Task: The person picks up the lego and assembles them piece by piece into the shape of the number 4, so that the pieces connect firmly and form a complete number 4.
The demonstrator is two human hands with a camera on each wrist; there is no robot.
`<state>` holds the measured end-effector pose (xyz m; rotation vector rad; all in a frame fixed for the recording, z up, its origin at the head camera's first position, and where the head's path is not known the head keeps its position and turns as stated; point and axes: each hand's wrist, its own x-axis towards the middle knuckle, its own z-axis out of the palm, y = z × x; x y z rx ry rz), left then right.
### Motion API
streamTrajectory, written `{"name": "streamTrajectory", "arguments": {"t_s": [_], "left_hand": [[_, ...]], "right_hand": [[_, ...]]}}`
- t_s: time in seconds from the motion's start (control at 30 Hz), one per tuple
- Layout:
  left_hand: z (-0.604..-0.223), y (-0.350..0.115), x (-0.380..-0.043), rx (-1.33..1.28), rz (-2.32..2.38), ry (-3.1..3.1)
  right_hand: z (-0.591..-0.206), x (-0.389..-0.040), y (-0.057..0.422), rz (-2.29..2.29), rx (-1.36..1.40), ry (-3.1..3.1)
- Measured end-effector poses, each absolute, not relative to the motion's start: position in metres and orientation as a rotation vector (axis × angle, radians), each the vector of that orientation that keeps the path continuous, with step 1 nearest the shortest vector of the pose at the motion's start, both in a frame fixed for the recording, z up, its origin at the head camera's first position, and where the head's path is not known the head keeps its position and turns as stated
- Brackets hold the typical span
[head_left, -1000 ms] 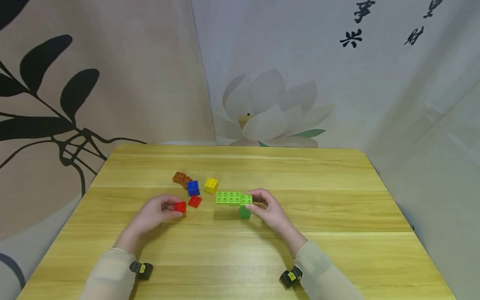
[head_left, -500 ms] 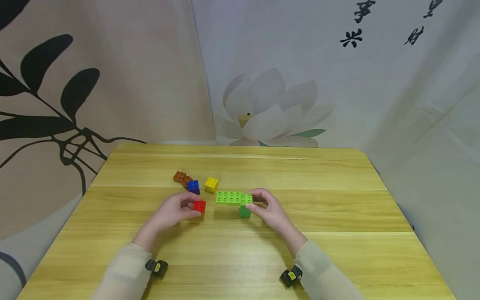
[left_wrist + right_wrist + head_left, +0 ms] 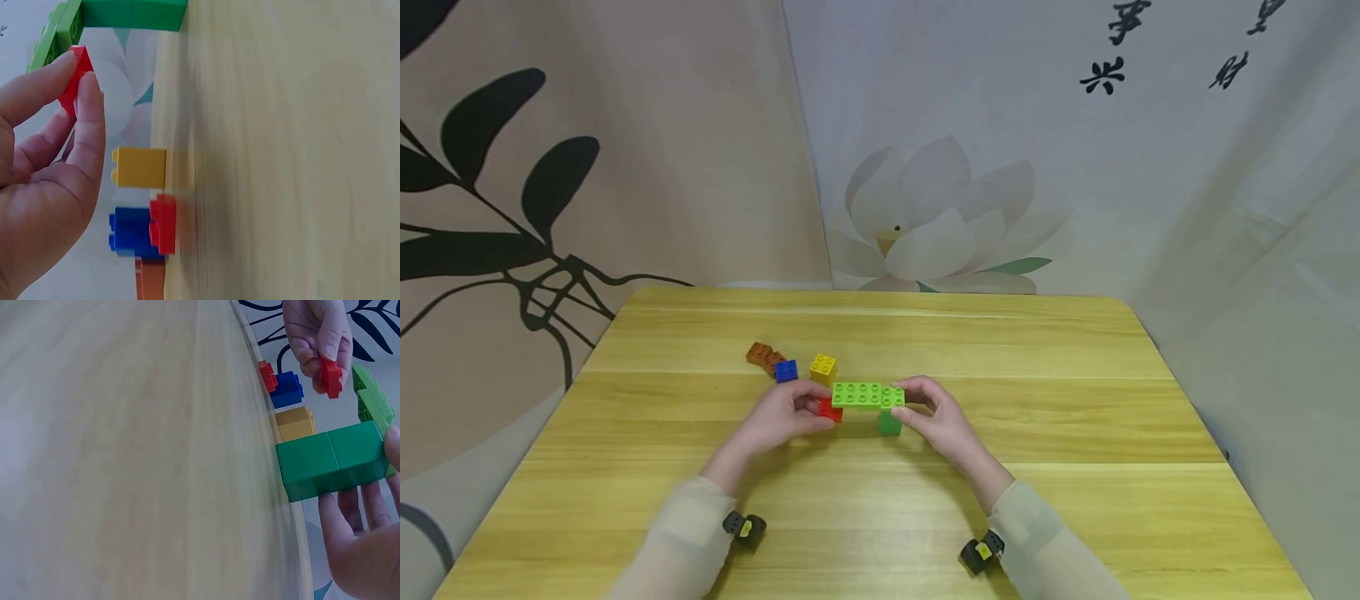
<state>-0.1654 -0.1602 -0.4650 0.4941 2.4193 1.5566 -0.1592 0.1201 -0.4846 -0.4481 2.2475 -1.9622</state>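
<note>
Between thumb and fingers, my left hand (image 3: 781, 415) pinches a thin red toy brick (image 3: 830, 411). The brick is close below the left end of light green bricks (image 3: 857, 395), which overlap it in the head view. My right hand (image 3: 942, 423) grips the right end of this built piece, thumb in front and fingers behind. Two stacked dark green bricks (image 3: 334, 456) form a leg beneath that end, standing on the table. The light green part juts out left from the leg's top, as the left wrist view also shows.
On the wooden table (image 3: 1037, 375), behind my left hand, lie brown bricks (image 3: 761, 354), a blue brick (image 3: 786, 371) and a yellow brick (image 3: 823, 367). A second thin red brick (image 3: 164, 225) lies by the blue one, hidden by my left hand in the head view.
My left hand has moved right with the red brick, from the table's left part to below the light green bricks' left end. My right hand and the built piece have stayed put.
</note>
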Motion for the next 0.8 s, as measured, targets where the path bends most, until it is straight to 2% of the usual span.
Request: {"name": "streamTrajectory", "arguments": {"t_s": [0.8], "left_hand": [[-0.458,-0.138,-0.168,0.448,1.753,2.281]], "right_hand": [[-0.485,-0.159,0.12,-1.957,-0.449,2.255]]}}
